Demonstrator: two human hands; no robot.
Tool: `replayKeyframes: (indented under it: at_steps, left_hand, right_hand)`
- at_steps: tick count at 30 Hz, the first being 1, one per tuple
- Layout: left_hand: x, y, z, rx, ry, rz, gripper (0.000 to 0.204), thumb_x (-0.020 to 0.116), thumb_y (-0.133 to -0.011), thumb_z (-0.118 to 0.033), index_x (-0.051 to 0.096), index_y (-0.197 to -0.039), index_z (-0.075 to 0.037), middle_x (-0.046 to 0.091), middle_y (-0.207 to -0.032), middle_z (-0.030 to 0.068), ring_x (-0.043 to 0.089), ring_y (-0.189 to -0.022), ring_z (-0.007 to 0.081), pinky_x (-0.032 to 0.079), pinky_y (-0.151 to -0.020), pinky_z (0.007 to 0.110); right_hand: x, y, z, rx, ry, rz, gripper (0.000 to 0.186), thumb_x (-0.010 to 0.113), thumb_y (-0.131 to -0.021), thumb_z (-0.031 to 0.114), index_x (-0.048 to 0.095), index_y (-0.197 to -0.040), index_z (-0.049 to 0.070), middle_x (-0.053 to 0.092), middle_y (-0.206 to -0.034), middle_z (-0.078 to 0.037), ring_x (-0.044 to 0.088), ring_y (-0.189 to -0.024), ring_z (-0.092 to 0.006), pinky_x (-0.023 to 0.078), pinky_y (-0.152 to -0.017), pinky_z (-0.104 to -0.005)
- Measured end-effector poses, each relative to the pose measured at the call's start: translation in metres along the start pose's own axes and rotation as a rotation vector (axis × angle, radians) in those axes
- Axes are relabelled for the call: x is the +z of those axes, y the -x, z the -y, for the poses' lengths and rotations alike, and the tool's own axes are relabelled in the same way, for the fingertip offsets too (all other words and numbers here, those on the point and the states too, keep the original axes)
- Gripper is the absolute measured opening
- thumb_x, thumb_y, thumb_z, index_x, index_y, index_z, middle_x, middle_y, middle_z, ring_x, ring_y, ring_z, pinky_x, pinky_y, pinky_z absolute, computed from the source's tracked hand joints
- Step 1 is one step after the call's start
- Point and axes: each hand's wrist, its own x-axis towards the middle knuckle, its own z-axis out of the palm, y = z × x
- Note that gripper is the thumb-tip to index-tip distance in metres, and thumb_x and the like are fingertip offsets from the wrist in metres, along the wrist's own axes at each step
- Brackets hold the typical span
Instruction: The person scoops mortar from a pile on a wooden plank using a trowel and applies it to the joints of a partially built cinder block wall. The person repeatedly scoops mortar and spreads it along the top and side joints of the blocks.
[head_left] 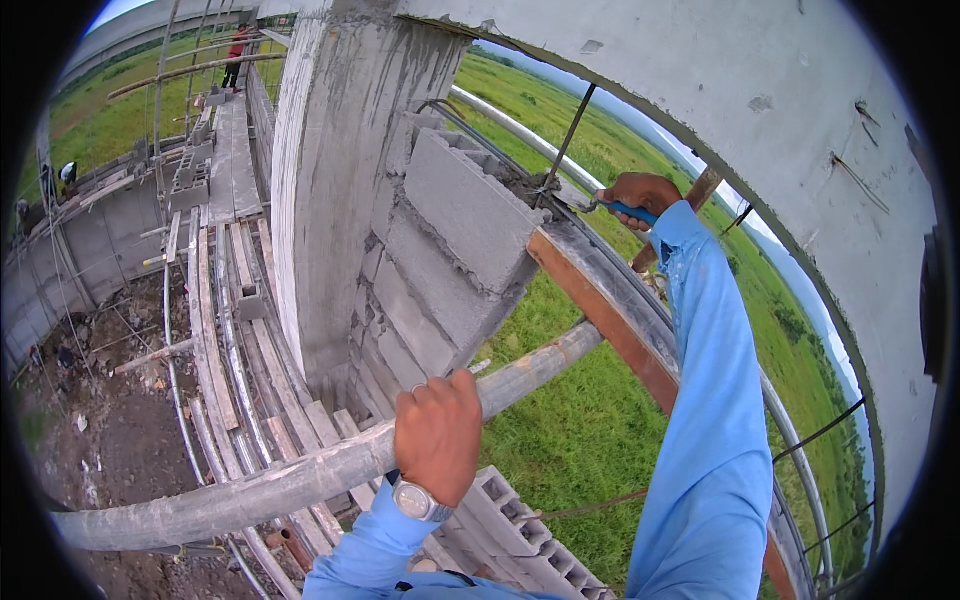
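My right hand (642, 200) grips a blue-handled trowel (627, 211), its metal end beside tied rebar (548, 172) and rough mortar at the top of stacked grey blocks (465, 210). A rust-brown board with a dark metal edge (590, 300) runs down from there under my right forearm. My left hand (440, 430) is closed around a thick grey pole (250, 500) that crosses the opening diagonally.
A concrete column (330, 170) and overhead beam (740, 60) border the opening, with grass far below. Plank walkways (215, 330) lie left. More blocks (500, 510) are below me. Other people stand at the upper left (236, 55) and far left (68, 175).
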Motion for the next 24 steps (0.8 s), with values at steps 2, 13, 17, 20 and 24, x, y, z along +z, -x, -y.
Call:
replayKeyframes:
  at_steps: [2, 13, 17, 20, 24]
  left_hand:
    - [0.0, 0.0, 0.0, -0.011, 0.031, 0.021, 0.009, 0.067, -0.09, -0.013, 0.058, -0.093, -0.012, 0.065, -0.08, 0.0065, 0.069, -0.075, 0.0241, 0.051, -0.071, 0.038]
    - [0.001, 0.0, 0.0, 0.012, -0.024, -0.002, 0.01, 0.068, -0.09, -0.014, 0.058, -0.091, -0.013, 0.063, -0.077, 0.0027, 0.067, -0.073, 0.0209, 0.049, -0.069, 0.036]
    - [-0.001, 0.0, 0.001, 0.016, -0.016, -0.004, 0.011, 0.068, -0.09, -0.013, 0.058, -0.091, -0.013, 0.063, -0.077, 0.0029, 0.067, -0.074, 0.0213, 0.049, -0.069, 0.036]
    - [0.0, 0.001, 0.001, 0.01, 0.002, -0.011, 0.012, 0.069, -0.089, -0.013, 0.058, -0.092, -0.013, 0.065, -0.078, 0.0038, 0.068, -0.074, 0.0218, 0.05, -0.069, 0.036]
    - [0.001, 0.001, -0.001, -0.024, 0.061, 0.065, 0.012, 0.068, -0.088, -0.011, 0.058, -0.095, -0.009, 0.068, -0.083, 0.0097, 0.071, -0.079, 0.0281, 0.053, -0.075, 0.041]
  right_hand:
    - [0.011, -0.013, 0.014, 0.025, -0.101, -0.106, 0.029, 0.077, -0.096, 0.039, 0.083, -0.108, 0.014, 0.07, -0.079, -0.01, 0.063, -0.058, -0.0204, 0.053, -0.055, -0.0391]
    - [0.034, 0.007, 0.034, -0.474, 0.791, -0.677, 0.027, 0.077, -0.086, 0.03, 0.082, -0.102, 0.009, 0.079, -0.101, -0.018, 0.077, -0.092, -0.037, 0.06, -0.079, -0.0511]
    - [0.007, 0.03, 0.019, -0.483, 0.847, -0.469, 0.022, 0.078, -0.085, 0.027, 0.082, -0.098, 0.011, 0.079, -0.098, -0.018, 0.077, -0.089, -0.037, 0.06, -0.077, -0.0499]
    - [-0.006, 0.045, 0.001, -0.47, 0.786, -0.666, 0.024, 0.078, -0.085, 0.025, 0.082, -0.107, 0.016, 0.079, -0.099, -0.016, 0.077, -0.088, -0.0357, 0.06, -0.078, -0.0494]
    - [-0.024, 0.051, -0.025, -0.54, 0.762, -0.666, 0.035, 0.08, -0.084, 0.026, 0.081, -0.118, 0.019, 0.079, -0.102, -0.014, 0.076, -0.092, -0.0337, 0.06, -0.082, -0.0479]
